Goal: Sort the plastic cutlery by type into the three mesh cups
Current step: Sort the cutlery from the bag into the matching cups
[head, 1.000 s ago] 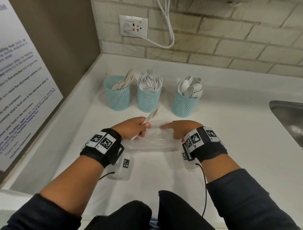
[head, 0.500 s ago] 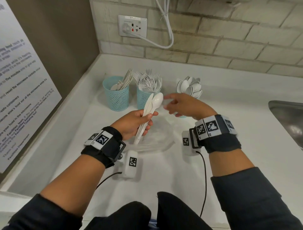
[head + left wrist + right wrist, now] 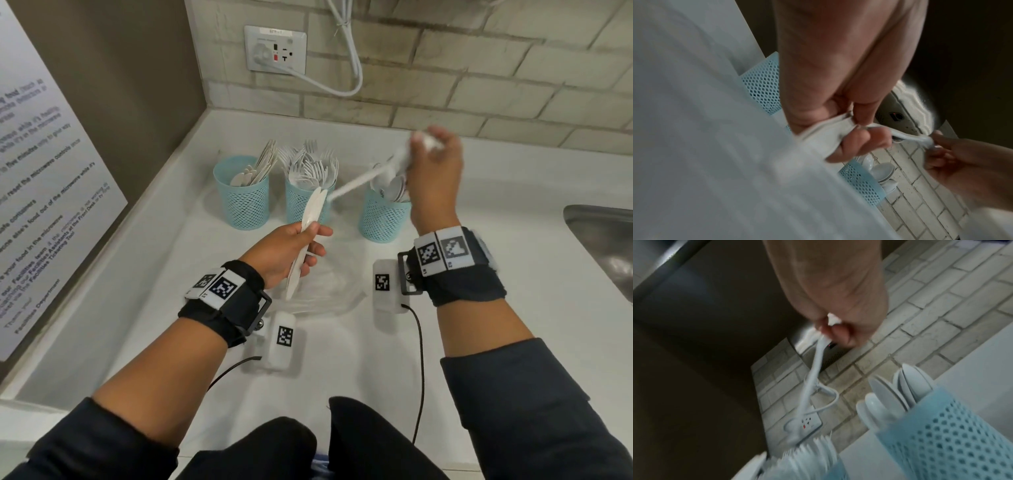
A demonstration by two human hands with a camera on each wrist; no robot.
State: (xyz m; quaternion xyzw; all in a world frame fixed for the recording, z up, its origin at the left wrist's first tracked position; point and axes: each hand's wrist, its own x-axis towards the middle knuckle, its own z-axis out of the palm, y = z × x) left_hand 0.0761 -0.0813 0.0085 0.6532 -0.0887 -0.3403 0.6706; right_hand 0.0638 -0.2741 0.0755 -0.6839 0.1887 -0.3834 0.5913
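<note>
Three teal mesh cups stand in a row: the knife cup (image 3: pixel 241 200), the fork cup (image 3: pixel 301 205) and the spoon cup (image 3: pixel 382 219). My left hand (image 3: pixel 310 245) grips flat white plastic cutlery (image 3: pixel 310 219), knife-like, upright in front of the fork cup. Raised above the spoon cup, my right hand (image 3: pixel 428 150) grips a blurred white spoon (image 3: pixel 363 180) by its bowl end, the handle slanting down-left. In the right wrist view the spoon (image 3: pixel 816 363) hangs from the curled fingers beside the spoon cup (image 3: pixel 945 434).
A crumpled clear plastic bag (image 3: pixel 329 291) lies on the white counter (image 3: pixel 171 291) under my hands. A steel sink (image 3: pixel 603 240) is at the right edge. A wall sign (image 3: pixel 44 192) is on the left; an outlet (image 3: pixel 275 48) with a cable on the brick wall behind.
Both hands rose from the bag. My right hand took the spoon out of the left hand's bundle and carried it up and right, above the spoon cup.
</note>
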